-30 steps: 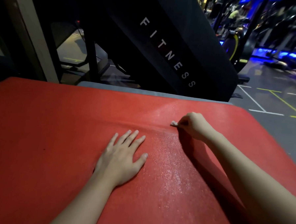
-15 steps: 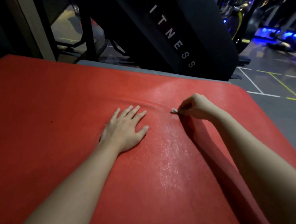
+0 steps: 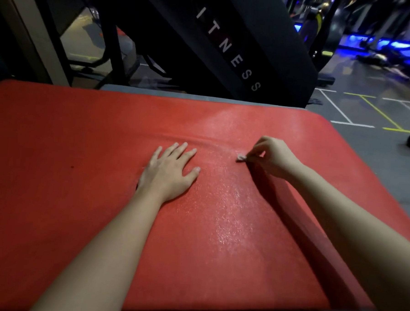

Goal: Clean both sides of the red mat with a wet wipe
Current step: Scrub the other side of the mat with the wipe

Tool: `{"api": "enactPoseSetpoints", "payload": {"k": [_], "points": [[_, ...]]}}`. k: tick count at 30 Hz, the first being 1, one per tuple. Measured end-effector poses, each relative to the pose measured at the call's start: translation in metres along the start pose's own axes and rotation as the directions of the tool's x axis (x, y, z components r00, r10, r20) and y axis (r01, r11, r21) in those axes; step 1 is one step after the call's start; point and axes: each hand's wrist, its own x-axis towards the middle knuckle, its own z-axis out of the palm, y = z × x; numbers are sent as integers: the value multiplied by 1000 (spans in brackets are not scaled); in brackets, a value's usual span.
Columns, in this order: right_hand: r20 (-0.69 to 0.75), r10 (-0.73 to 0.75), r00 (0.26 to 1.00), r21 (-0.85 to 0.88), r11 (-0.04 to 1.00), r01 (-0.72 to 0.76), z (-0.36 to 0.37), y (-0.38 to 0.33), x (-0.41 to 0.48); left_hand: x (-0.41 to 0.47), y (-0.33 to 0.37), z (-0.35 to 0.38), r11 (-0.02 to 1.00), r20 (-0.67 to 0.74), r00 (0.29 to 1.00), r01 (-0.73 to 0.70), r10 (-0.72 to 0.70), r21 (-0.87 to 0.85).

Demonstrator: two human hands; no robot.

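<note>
Head view: the red mat (image 3: 78,196) lies flat across the floor and fills most of the frame, with a glistening wet band running from the near edge up between the two hands. The left hand (image 3: 168,172) rests on it palm down, fingers spread, grasping nothing, and pins the mat. The right hand (image 3: 271,156) pinches a small wadded wet wipe (image 3: 240,158) against the surface. Good practice is probably to keep the left palm firm and work the wipe outward in overlapping strokes into the dry red areas.
</note>
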Motion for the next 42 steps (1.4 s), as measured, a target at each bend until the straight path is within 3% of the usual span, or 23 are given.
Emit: {"api": "enactPoseSetpoints", "payload": {"k": [4,9,13,15,18,21,23,25,27,29,32,34,36,39,40,42], "points": [[-56,34,998,11,999,-33,7,-13,-6,-2,0,-4,1000,-2,1000,4,-4,-13],[201,-89,976,43,996,82,-14,-19,-68,-2,1,-2,1000,17,1000,-1,0,19],[-27,-60,998,114,992,62,1,-19,-65,-2,1,-5,1000,35,999,3,-4,12],[-68,-19,998,135,990,28,6,-21,-63,-4,2,-6,1000,15,1000,14,-14,-12],[140,-50,989,145,989,29,-8,-24,-89,-4,2,-8,999,2,1000,12,-11,-35],[404,-81,911,179,984,8,-25,-29,-128,-6,5,-8,999,4,1000,17,-17,-33],[349,-65,935,255,966,-29,-24,-32,-140,-6,6,-10,999,-12,1000,18,-18,-44],[154,-1,988,306,951,-47,-12,-39,-144,-11,10,-17,1000,-25,999,-31,31,8],[8,43,999,319,947,-43,-2,-47,-149,-21,21,-29,966,-38,977,-201,210,162],[25,30,999,289,957,-36,-1,-50,-159,-35,31,-38,913,-44,943,-307,330,269],[318,-30,948,212,976,-41,-25,-54,-182,-67,40,-46,945,-16,966,-247,257,216],[430,-73,900,202,979,-17,-34,-57,-198,-84,34,-47,965,-6,980,-197,201,176],[338,-86,937,226,974,8,-28,-61,-208,-96,22,-49,983,-27,988,-151,154,104],[55,-26,998,221,975,13,-11,-67,-210,-107,-5,-50,998,-28,998,-65,65,-8],[21,-13,1000,210,978,9,-8,-69,-210,-111,-14,-49,998,-1,999,-45,45,-32],[93,-18,996,196,981,0,-9,-72,-215,-120,-25,-44,999,91,996,-20,24,-46]]}}
